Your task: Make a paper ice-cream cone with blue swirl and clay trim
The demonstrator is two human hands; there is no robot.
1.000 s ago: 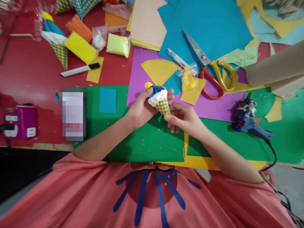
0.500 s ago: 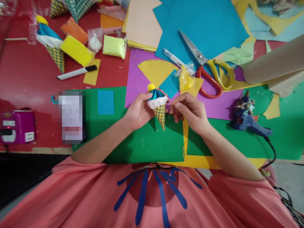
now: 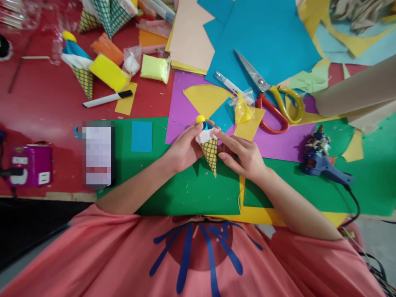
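Observation:
Over the green sheet, my left hand grips a small paper ice cream cone, tip pointing down. The cone is yellow with a dark grid, with a ruffled white clay band, blue swirls and a yellow ball on top. My right hand is open beside it; its outstretched index finger touches the white band's right side, and the thumb is apart. Its other fingers are partly hidden behind the cone. Just beyond the hands lie a yellow paper fan shape and a bag of yellow clay.
Large scissors lie on blue and purple paper. A glue gun with a cable rests at right, near a paper roll. At left are a phone, a marker, clay packs and another paper cone.
My right hand has opened from a pinch and moved left, its index finger now on the white band. The cone's blue top is more covered. The view has shifted slightly.

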